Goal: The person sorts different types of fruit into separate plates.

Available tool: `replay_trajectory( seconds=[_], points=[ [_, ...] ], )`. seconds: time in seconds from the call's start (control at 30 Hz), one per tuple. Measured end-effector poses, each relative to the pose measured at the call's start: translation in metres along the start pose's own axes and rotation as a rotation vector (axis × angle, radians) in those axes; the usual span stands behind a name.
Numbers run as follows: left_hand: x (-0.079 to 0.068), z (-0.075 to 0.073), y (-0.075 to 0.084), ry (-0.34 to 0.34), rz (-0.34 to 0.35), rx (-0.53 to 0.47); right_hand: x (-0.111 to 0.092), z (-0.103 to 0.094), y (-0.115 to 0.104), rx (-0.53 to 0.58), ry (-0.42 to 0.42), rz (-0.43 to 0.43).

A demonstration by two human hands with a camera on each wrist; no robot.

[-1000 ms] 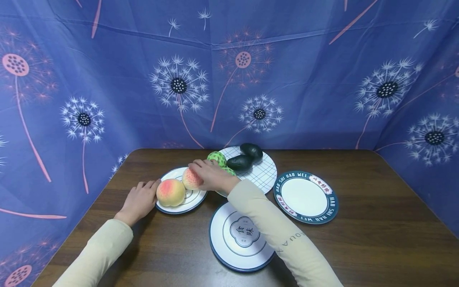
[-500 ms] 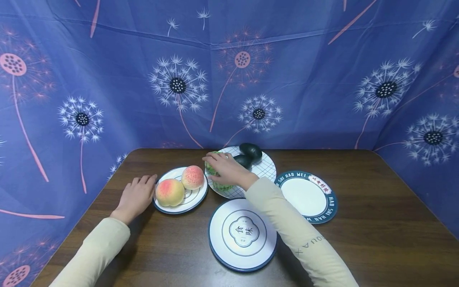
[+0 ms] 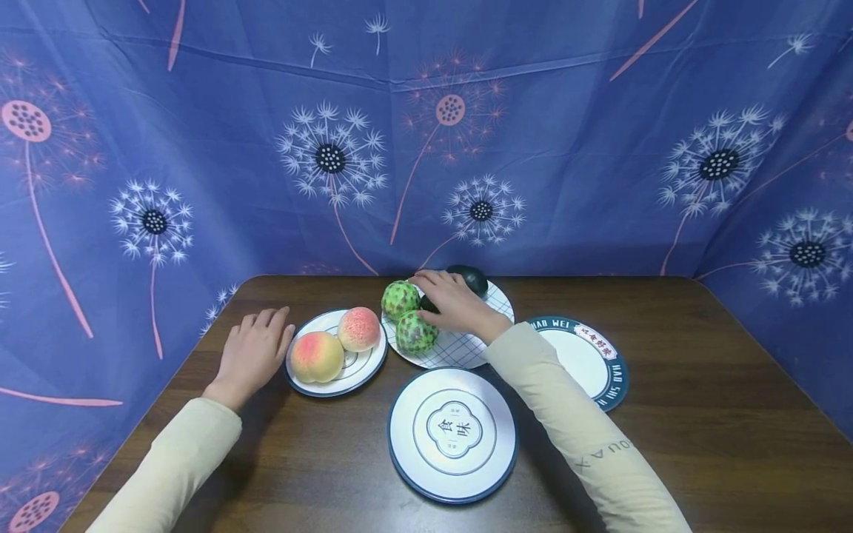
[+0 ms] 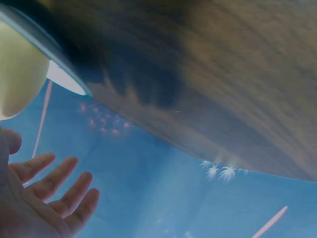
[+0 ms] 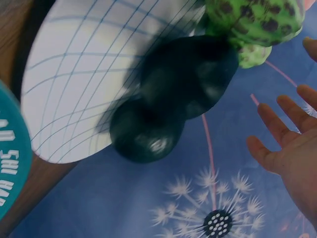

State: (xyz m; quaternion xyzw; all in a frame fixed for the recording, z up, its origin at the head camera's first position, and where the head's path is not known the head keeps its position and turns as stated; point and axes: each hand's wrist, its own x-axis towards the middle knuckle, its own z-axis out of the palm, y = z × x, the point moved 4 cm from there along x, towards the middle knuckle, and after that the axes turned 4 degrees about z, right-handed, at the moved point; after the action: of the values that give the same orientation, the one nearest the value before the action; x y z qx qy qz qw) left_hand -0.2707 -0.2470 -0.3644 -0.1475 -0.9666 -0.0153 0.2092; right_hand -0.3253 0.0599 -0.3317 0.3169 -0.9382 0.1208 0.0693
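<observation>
Over the grid-patterned plate (image 3: 460,352), my right hand (image 3: 463,305) hovers with its fingers extended, partly covering the nearer dark avocado (image 3: 429,303). Another avocado (image 3: 474,280) lies behind it. In the right wrist view both avocados (image 5: 190,77) are apart from my spread fingers (image 5: 270,153). Two green, brown-spotted bumpy fruits (image 3: 416,332) sit at that plate's left side. My left hand (image 3: 249,354) is beside the blue-rimmed plate (image 3: 356,375), fingers loosely extended and holding nothing. On that plate rest a large yellow-pink peach (image 3: 317,357) and a smaller pink one (image 3: 359,330).
A stack of white plates (image 3: 453,474) with blue rims stands at the front middle. To the right lies a plate with a lettered green rim (image 3: 616,381), partly behind my right sleeve. A blue dandelion-print cloth (image 3: 566,185) hangs behind the wooden table (image 3: 706,400).
My right hand has left the smaller peach, passed over the green fruits and moved right above the avocados. My left hand has drawn slightly away from the peach plate.
</observation>
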Motion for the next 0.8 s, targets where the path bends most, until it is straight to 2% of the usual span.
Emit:
replay_trajectory(
  seconds=[0.27,0.5,0.8],
  points=[
    [0.006,-0.011,0.018,0.019,0.011,-0.027,-0.007,-0.002,0.021,0.006,-0.017,0.058],
    [0.009,-0.019,0.040,0.027,0.073,-0.013,-0.012,0.003,0.039,0.026,-0.014,0.088],
    [0.008,-0.017,0.071,0.021,0.146,0.002,-0.015,0.013,0.055,0.000,-0.015,0.120]
  ],
)
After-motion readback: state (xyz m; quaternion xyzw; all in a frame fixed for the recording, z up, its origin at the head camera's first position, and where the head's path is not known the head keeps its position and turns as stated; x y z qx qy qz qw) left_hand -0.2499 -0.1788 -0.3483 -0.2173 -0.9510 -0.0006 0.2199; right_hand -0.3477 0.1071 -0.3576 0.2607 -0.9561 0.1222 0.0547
